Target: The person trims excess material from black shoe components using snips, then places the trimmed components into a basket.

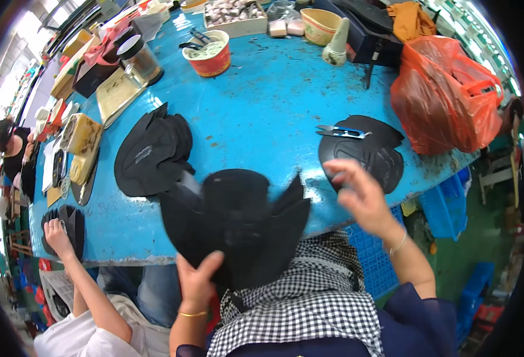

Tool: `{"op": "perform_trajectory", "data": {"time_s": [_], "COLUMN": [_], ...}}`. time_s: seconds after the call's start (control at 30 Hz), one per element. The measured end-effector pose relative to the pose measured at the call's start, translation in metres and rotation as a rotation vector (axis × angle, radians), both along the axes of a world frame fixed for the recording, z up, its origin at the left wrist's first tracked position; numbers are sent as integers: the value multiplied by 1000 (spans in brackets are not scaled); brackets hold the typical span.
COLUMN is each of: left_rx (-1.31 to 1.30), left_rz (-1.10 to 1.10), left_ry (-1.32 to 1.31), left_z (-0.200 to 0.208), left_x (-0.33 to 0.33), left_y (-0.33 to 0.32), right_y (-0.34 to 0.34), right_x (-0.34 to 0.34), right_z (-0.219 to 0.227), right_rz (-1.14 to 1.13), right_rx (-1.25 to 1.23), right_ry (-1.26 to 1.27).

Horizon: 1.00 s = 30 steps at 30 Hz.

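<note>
My left hand (198,276) grips the lower left edge of a black shoe-upper-like fabric piece (238,232), thumb on its face. The piece is raised over the table's front edge, its two side flaps spread upward. My right hand (360,199) is off to the right, fingers apart and holding nothing, slightly blurred. Just beyond it lies a flat stack of black cut pieces (363,157). Thread snips (342,132) with blue handles rest on top of that stack. Another pile of black pieces (152,154) lies left of the raised piece.
The blue table (262,101) carries a red tub (208,56), a jar (138,59), a red plastic bag (440,98) and a cone (336,44). At left, a co-worker's hand (58,238) touches black pieces (71,229). Blue crates (446,205) stand beyond the right edge.
</note>
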<state>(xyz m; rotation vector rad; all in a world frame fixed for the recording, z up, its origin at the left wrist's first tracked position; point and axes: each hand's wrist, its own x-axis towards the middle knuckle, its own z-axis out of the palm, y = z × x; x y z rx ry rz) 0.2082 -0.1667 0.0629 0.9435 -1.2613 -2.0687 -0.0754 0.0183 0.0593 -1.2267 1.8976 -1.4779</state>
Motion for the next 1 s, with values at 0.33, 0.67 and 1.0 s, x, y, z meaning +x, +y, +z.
{"op": "perform_trajectory", "data": {"time_s": [0.33, 0.67, 1.0], "left_rx": [-564, -985, -428], "left_rz": [13, -72, -853], "left_ry": [-272, -160, -241], "left_z": [-26, 10, -8], "left_x": [17, -24, -128], "left_y": [-65, -4, 36], "right_y": [-9, 0, -35], "right_x": [-154, -108, -10], "right_z": [-42, -51, 22], "right_rz": [-281, -290, 35], "right_rx": [286, 110, -287], "right_ry": [952, 851, 777]}}
